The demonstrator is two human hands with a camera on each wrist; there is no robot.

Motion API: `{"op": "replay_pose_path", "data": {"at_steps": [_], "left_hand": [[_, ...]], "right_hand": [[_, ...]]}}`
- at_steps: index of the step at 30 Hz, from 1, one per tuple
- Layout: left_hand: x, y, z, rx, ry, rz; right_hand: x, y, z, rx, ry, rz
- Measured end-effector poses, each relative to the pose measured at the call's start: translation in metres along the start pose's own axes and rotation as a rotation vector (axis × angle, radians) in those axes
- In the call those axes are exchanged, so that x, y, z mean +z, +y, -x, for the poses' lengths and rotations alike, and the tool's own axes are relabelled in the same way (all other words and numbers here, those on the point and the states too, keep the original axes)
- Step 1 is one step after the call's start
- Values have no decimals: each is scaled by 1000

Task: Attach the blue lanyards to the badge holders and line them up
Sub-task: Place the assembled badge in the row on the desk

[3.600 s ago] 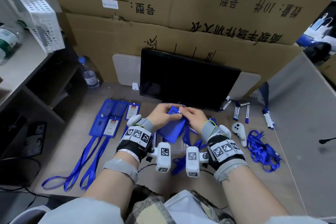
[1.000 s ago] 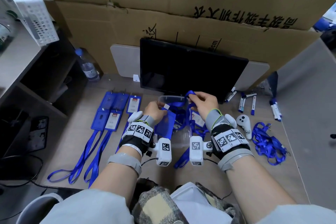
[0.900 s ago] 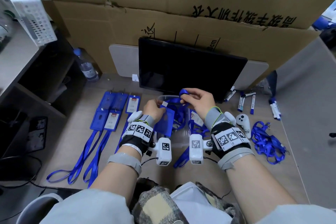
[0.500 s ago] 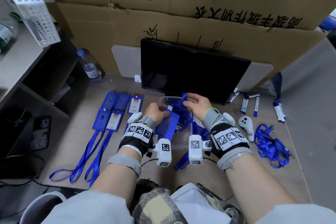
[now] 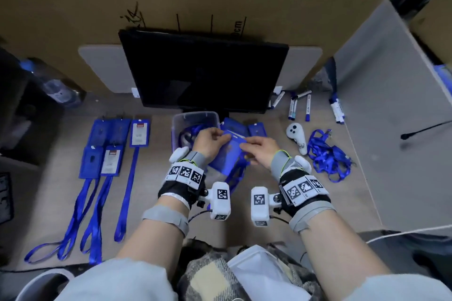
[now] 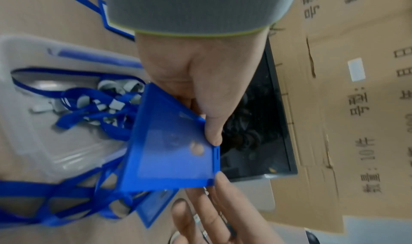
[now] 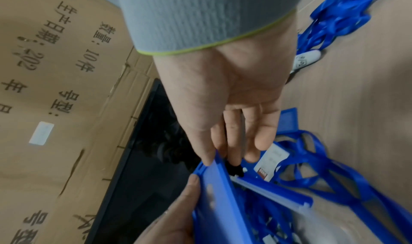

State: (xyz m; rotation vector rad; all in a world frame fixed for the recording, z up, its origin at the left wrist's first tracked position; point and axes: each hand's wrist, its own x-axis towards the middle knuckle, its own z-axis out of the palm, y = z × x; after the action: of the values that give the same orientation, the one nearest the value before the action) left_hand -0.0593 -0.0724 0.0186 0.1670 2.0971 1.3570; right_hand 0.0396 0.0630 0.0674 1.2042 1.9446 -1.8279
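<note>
My left hand [image 5: 218,136] pinches a blue badge holder [image 5: 228,154] by its top edge, thumb on the front [image 6: 212,137]. The holder [image 6: 171,149] hangs tilted over the table, in front of the clear box. My right hand [image 5: 245,145] meets it at the slotted top corner [image 7: 207,170]. The right fingers [image 7: 231,152] pinch a small clip on a blue lanyard's end; the clip is mostly hidden. That lanyard [image 5: 236,176] trails down under the holder. Several finished holders with lanyards [image 5: 110,154] lie in a row at the left.
A clear plastic box [image 5: 182,120] with tangled lanyards [image 6: 93,107] sits in front of the black monitor [image 5: 203,73]. More holders [image 5: 256,129] lie behind my hands. At the right are a white controller [image 5: 297,138], a loose lanyard pile [image 5: 327,156] and markers [image 5: 299,105].
My right hand has come down from holding the lanyard up over the box to the holder's top edge. The left hand keeps hold of the holder.
</note>
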Motion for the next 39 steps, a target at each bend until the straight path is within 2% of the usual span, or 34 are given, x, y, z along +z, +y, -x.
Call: {"op": "replay_pose_path", "data": {"at_steps": [5,8,10,12,15,19,23,28,33,36,39], "left_hand": [[80,37,-13,112,-146,-120],[125,53,-21,107,-134,-181],[148,54,-28,97,-104,-206],[191,62,-35,68,-84,-229],[249,71,-49,10,-83,-283],[296,73,-66,-58,-95,-321],[312,82,-83,-97,-63,-329],[314,86,-105,-174,-16,-353],[306,74,-123,-218,14,-349],[306,73,-127,-248,-2,-355],[305,76,-129,-256,-13,-343]], "right_hand": [[-83,23,-12,-72,96,-29],[-131,41,-32,-63,105,-13],[-159,54,-47,-24,182,-37],[-211,74,-71,32,261,-5],[-273,102,-107,156,256,75],[-311,119,-139,215,239,97],[-322,119,-166,225,207,131],[-319,105,-211,321,95,201],[-305,104,-234,491,228,391],[-305,102,-237,455,247,523],[-312,99,-240,361,233,514]]}}
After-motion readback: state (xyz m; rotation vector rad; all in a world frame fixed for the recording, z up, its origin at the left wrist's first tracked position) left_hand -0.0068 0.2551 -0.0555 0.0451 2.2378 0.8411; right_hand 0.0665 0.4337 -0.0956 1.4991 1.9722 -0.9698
